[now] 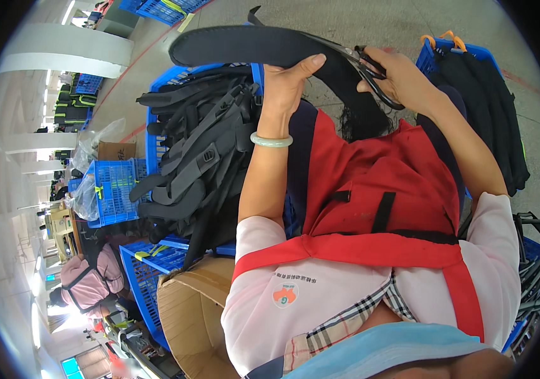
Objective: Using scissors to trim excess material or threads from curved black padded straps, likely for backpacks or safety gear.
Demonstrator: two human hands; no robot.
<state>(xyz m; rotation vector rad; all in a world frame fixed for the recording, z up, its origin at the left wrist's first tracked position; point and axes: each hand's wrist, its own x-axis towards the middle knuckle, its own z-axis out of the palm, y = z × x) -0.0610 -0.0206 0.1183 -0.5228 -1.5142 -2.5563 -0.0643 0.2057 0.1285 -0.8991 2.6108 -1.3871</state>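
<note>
My left hand (287,85) grips a long black padded strap (235,48) from below, thumb on its near edge. One rounded end of the strap points left, and its other end hangs down to the right. Frayed black threads (347,123) show by that hanging end, over my lap. In my right hand (406,82) is a pair of scissors (380,95) with black handles, fingers through the loops. Its metal blades lie along the strap's far edge, pointing left. Whether they are parted cannot be made out.
A blue crate (151,136) heaped with black padded straps (203,148) stands left of my legs. Nearer is an open cardboard box (175,316). Right of me, black padded pieces (481,107) hang over another blue crate (423,60). A person in pink (109,271) sits far left.
</note>
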